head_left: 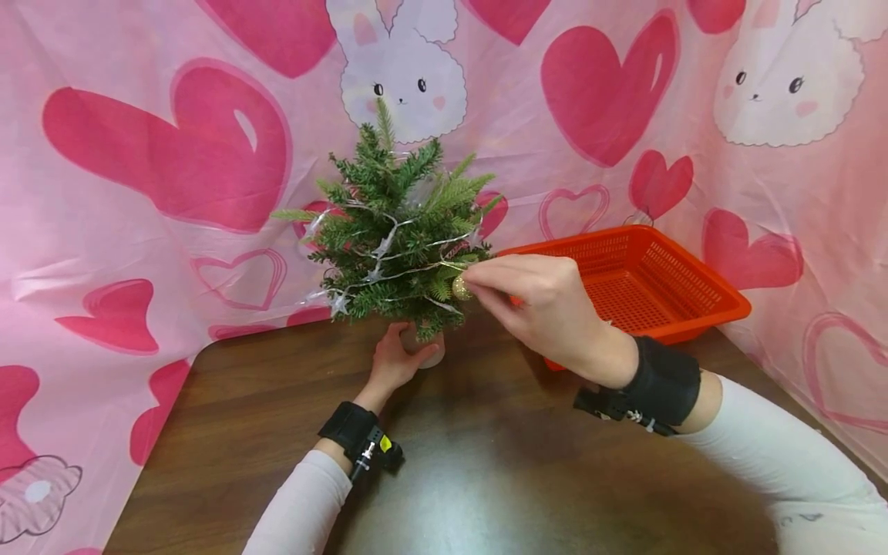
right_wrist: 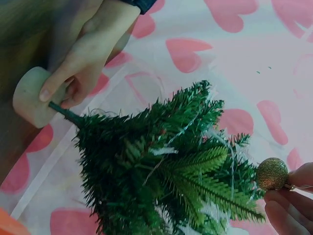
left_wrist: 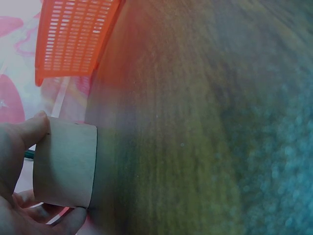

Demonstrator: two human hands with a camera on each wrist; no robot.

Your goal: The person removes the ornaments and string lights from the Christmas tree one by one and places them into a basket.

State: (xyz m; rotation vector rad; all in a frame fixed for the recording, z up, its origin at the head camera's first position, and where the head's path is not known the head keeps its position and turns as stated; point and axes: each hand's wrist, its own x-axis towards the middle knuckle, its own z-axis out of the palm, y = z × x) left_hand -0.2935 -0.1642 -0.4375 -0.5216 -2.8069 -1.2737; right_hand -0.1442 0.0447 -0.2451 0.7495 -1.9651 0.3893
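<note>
Gold glitter ball (head_left: 461, 288): at the small green tree's (head_left: 415, 245) 4 o'clock side, near the branch tips; contact unclear. Right hand (head_left: 541, 304) pinches it at the cap between thumb and fingers, back of hand up, forearm entering from 4 o'clock. Tree upright, wound with a pale star string (head_left: 338, 304). Left hand (head_left: 394, 360) grips its pale base (left_wrist: 66, 164) from 8 o'clock. Orange basket (head_left: 603, 254) at tree's 3 o'clock.

Tree (head_left: 405, 231): on the table (head_left: 458, 462), before the cloth (head_left: 166, 169)
Basket (head_left: 645, 304): on the table, right of tree
Ball (right_wrist: 272, 174): at tree's right side
</note>
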